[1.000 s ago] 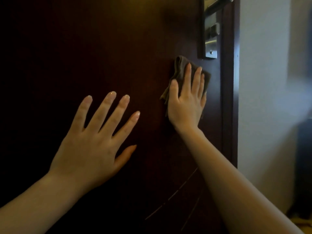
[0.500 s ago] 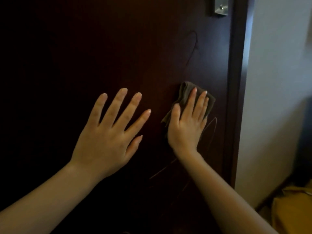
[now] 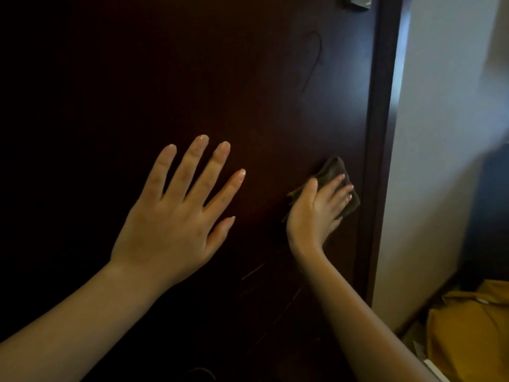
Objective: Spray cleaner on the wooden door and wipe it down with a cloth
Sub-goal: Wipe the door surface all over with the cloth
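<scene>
The dark brown wooden door (image 3: 248, 78) fills most of the view. My right hand (image 3: 316, 210) presses a folded brown cloth (image 3: 334, 172) flat against the door near its right edge, fingers straight and angled to the right. My left hand (image 3: 176, 216) lies flat on the door to the left of it, fingers spread, holding nothing. No spray bottle is in view.
The metal lock plate's lower end (image 3: 358, 2) shows at the top right of the door. Right of the door edge is a pale wall (image 3: 440, 133). A mustard-yellow fabric item (image 3: 473, 326) lies on the floor at the lower right.
My right hand has slid the cloth down the door, away from the lock plate, and turned its fingers rightward. The view has tilted lower; my left hand stays flat on the door.
</scene>
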